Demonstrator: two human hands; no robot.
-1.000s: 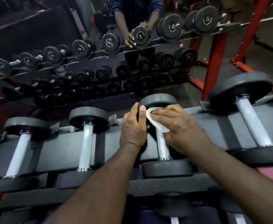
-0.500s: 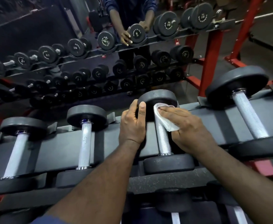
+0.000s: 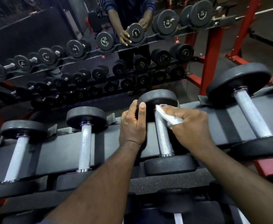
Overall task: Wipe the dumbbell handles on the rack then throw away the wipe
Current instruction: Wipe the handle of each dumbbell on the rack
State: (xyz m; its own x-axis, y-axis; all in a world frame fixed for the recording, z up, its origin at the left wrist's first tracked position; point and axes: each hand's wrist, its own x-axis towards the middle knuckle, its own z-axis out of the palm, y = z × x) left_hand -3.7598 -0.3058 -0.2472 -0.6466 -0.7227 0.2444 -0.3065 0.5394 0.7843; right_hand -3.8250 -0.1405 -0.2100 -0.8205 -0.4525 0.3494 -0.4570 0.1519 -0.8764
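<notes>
A dumbbell with black heads and a knurled silver handle (image 3: pixel 163 138) lies on the top shelf of the dark rack (image 3: pixel 116 143), straight in front of me. My left hand (image 3: pixel 133 125) grips the left edge of its far head (image 3: pixel 158 97). My right hand (image 3: pixel 192 126) holds a crumpled white wipe (image 3: pixel 168 116) against the upper right side of the handle, close to the far head. The lower half of the handle shows bare.
Two dumbbells (image 3: pixel 84 139) lie on the rack to the left and a larger one (image 3: pixel 252 113) to the right. A lower shelf holds more dumbbells (image 3: pixel 176 202). A mirror (image 3: pixel 84 62) behind the rack reflects racks and me. A red frame (image 3: pixel 211 50) stands at the right.
My right hand has slid the wipe up the handle toward the far head and round to its right side. My left hand has kept its grip on the far head.
</notes>
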